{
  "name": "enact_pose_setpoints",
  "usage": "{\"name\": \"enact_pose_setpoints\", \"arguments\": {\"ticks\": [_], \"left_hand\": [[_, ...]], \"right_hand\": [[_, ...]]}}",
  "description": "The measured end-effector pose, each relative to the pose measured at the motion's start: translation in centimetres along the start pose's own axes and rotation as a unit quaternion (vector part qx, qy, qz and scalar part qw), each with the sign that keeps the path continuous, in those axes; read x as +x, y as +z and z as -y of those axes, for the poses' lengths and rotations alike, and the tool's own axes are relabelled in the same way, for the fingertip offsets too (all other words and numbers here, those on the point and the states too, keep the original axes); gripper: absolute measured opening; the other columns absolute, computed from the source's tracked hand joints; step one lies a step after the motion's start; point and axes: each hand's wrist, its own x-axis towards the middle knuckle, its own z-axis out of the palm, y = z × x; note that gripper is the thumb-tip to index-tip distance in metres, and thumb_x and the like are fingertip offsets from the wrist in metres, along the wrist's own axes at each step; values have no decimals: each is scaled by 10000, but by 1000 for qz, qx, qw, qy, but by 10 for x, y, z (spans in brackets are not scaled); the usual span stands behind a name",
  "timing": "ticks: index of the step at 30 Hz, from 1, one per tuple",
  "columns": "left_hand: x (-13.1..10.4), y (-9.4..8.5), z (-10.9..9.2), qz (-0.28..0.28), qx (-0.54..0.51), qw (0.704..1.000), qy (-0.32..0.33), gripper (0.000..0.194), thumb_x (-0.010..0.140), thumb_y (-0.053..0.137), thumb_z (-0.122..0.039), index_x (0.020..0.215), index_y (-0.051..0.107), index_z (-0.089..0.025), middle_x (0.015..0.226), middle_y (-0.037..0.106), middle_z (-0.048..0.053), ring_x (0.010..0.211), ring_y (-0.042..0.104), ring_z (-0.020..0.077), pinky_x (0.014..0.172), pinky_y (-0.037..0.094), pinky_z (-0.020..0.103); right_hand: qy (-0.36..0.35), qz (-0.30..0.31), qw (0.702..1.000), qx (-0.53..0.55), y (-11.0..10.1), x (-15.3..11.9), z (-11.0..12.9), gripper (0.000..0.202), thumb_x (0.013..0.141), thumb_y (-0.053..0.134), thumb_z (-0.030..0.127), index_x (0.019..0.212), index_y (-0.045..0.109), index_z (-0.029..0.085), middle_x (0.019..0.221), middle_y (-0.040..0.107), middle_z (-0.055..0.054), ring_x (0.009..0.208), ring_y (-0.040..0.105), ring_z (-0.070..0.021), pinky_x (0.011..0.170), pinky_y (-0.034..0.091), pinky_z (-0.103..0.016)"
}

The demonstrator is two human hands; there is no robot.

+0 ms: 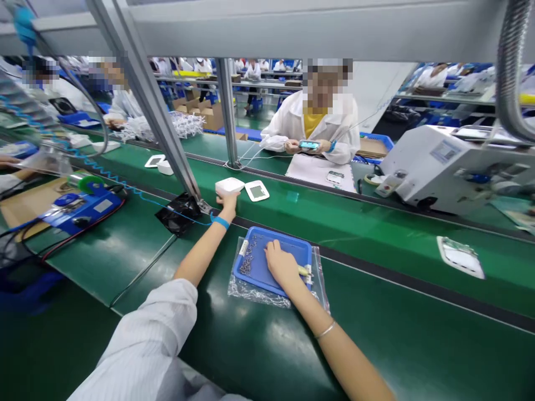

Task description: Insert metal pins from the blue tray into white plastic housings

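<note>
My left hand (228,199) reaches onto the green conveyor belt, its fingers closed around the near edge of a white square housing (229,185). Right beside that housing lies a flat white frame with a grey window (257,191). My right hand (279,259) is over a blue tray (267,284), fingers bent down toward its floor; whether they pinch anything is too small to tell. Small dark screws (247,260) are heaped at the tray's left side. A yellow-handled item (303,271) sits at its right side, partly behind my hand. Under the tray is a clear plastic bag (259,295).
A metal post (154,106) and black bag (178,214) stand left of my left arm. Further left is a blue machine (87,206). Across the belt a person (313,122) holds a device. A white panel (460,257) lies on the belt at right.
</note>
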Motion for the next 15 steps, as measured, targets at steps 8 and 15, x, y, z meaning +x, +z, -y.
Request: {"name": "enact_pose_setpoints", "arguments": {"ticks": [8, 15], "left_hand": [[-142, -45, 41, 266, 36, 919, 290, 744, 760, 738, -192, 1447, 467, -278, 1601, 234, 74, 1526, 211, 284, 1257, 242, 404], [-182, -61, 83, 390, 60, 799, 454, 696, 830, 633, -321, 1432, 388, -74, 1500, 339, 241, 1508, 213, 312, 1237, 258, 494]], "right_hand": [[-46, 24, 999, 12, -2, 8, -6, 382, 970, 300, 99, 1211, 595, 108, 1228, 614, -203, 888, 710, -218, 697, 571, -293], [-156, -14, 986, 60, 29, 15, -34, 461, 822, 397, 40, 1152, 686, 182, 1107, 696, -142, 1075, 686, -256, 806, 587, -327]]}}
